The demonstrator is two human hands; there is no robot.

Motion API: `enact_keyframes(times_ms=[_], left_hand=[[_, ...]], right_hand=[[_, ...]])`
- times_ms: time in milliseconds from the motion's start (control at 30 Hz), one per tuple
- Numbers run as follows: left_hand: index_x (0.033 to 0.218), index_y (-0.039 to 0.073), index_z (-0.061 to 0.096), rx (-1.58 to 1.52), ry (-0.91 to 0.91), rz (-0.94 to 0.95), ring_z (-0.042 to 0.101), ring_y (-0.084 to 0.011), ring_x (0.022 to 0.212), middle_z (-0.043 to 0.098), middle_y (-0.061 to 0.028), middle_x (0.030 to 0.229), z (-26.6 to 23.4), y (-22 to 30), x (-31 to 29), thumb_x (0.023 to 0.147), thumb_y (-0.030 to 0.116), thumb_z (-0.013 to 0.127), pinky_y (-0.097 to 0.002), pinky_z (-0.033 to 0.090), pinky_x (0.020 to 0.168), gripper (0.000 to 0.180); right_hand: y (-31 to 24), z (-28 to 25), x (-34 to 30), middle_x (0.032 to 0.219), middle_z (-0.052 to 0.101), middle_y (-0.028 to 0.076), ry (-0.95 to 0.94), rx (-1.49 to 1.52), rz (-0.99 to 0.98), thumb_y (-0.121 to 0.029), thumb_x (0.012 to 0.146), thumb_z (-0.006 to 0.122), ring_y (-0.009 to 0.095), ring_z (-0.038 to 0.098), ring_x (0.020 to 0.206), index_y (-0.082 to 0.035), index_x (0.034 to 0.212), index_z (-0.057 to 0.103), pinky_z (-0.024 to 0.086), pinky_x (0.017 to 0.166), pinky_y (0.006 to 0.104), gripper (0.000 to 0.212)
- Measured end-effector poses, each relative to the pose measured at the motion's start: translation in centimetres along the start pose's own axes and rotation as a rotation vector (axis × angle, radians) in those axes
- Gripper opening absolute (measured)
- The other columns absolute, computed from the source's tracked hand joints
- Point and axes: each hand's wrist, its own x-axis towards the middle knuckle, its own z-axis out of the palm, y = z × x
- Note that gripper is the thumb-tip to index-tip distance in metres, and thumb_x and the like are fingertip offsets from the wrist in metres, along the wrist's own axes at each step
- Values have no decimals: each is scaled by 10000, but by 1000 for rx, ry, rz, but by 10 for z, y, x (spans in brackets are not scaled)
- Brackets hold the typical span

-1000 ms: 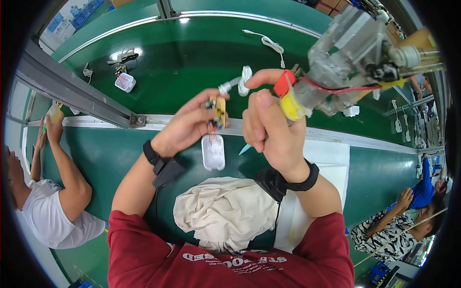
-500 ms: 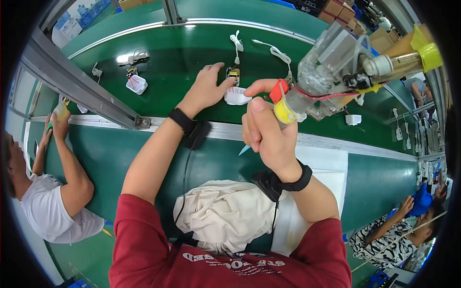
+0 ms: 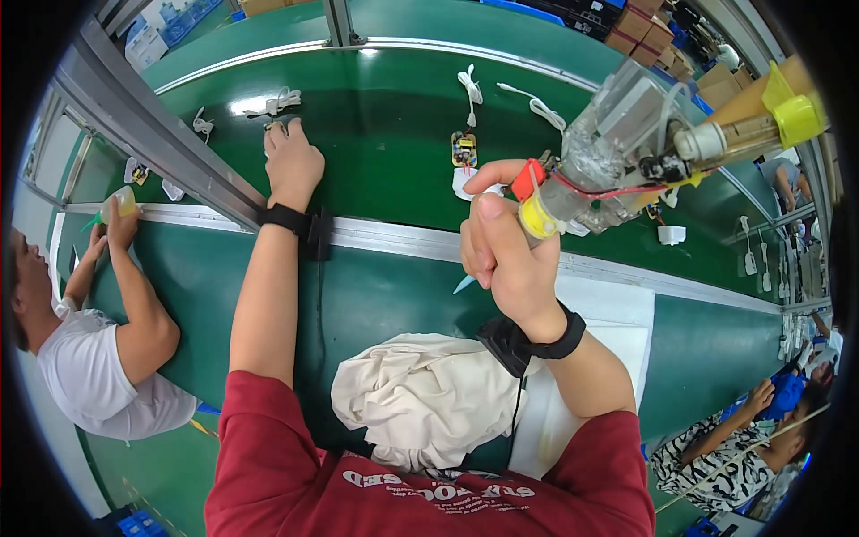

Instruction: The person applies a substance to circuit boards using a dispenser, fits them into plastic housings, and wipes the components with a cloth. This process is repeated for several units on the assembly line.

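Note:
My left hand [image 3: 291,166] reaches over the far green surface at the left. Its fingers bend down over a small circuit board with a white cable [image 3: 277,103]; the fingertips and what lies under the palm are hidden. In my right hand [image 3: 512,251] is a hand tool of clear plastic [image 3: 595,157], wrapped in tape, with a yellow band and a red part near my stretched index finger. Beyond that hand lies another circuit board [image 3: 464,149], joined to a white plastic housing [image 3: 463,185] and a white cable [image 3: 470,89]. The right hand partly covers this housing.
A metal post [image 3: 170,125] rises left of my left arm. A metal rail [image 3: 394,237] crosses before me. Cream cloth [image 3: 420,394] and white sheets [image 3: 617,313] lie on the near green surface. People work at left [image 3: 107,358] and right [image 3: 725,447].
My left hand has moved left, from beside the middle circuit board to the one at the left. My right hand keeps holding the tool in nearly the same place. The view has shifted slightly.

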Motion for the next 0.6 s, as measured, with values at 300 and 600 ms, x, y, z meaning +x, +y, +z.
enact_keyframes(times_ms=[300,600], left_hand=[[1210,-1,494,-693,-202,236,477,-419,1131,449,-251,1253,-64,53,-39,824,192,610,-427,422,960,446],[1133,2,528,-264,-149,148,565,-308,1019,560,-180,1087,-22,12,-19,839,285,680,-393,467,871,435]], right_hand=[[3,-5,2,504,362,-19,17,-4,-9,-181,976,439,56,309,370,-22,1062,439,270,370,220,180],[3,-2,1,502,363,-21,9,-8,7,-179,975,443,56,316,375,-23,1059,448,276,369,220,178]])
